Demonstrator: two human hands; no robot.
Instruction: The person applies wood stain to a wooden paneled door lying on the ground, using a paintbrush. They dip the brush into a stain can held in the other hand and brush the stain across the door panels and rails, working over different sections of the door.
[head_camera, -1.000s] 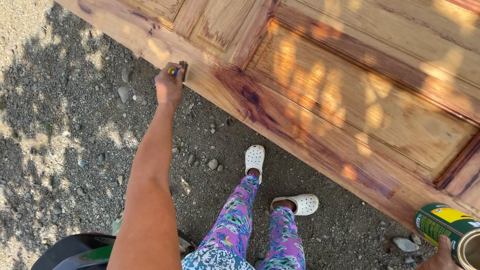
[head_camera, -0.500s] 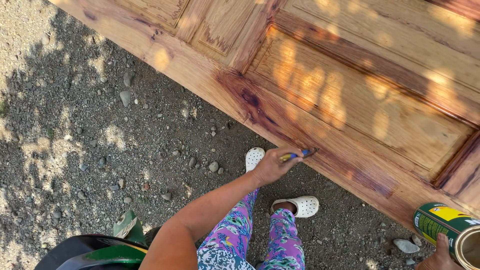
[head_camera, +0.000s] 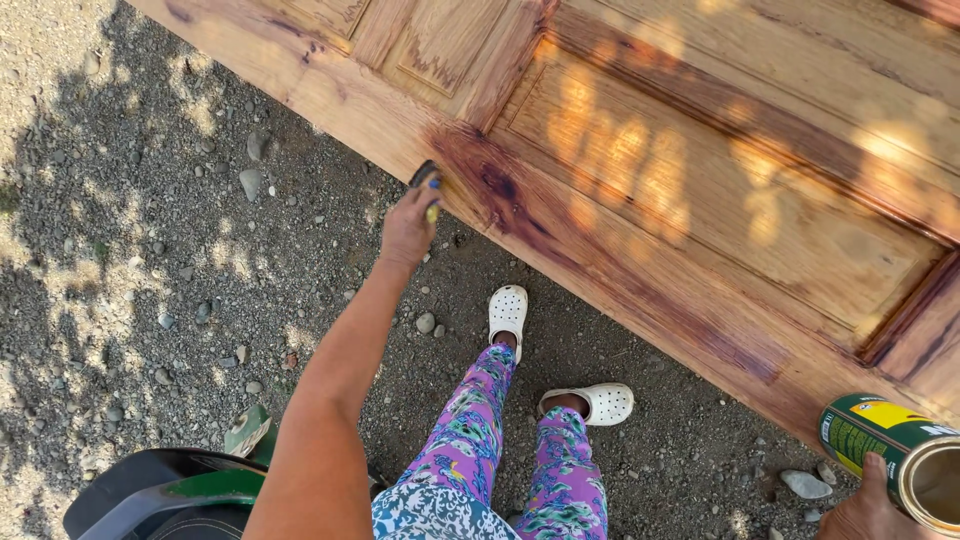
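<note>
The left hand (head_camera: 408, 228) reaches out at full arm's length and is closed around a small brush with a yellow handle and dark head (head_camera: 428, 186), the fingers wrapped over the handle so that most of it is covered; only the dark tip and a sliver of yellow show past the knuckles. The brush head meets the near edge of a large panelled wooden door lying flat, reddish-brown where stained (head_camera: 700, 200). The door runs out of view at the top and right, so its far edge and far corners cannot be seen. Along its near edge the wood is darker and redder from about the brush rightward, and paler toward the upper left corner of the view.

The right hand (head_camera: 866, 510) sits at the bottom right corner, mostly cut off; only a few fingers show, curled against the underside of a round green and yellow metal can with an open top (head_camera: 895, 455), which is tipped on its side just beside the door's near edge. What the can holds cannot be made out.

Below the door lies grey gravel ground with scattered stones (head_camera: 150, 250), patched with leaf shadow. The person's white perforated clogs (head_camera: 508, 308) stand on it near the door's edge, under purple floral trousers (head_camera: 470, 430). A dark green and black curved object (head_camera: 170, 495) is cut off at the bottom left; I cannot tell what it is.
</note>
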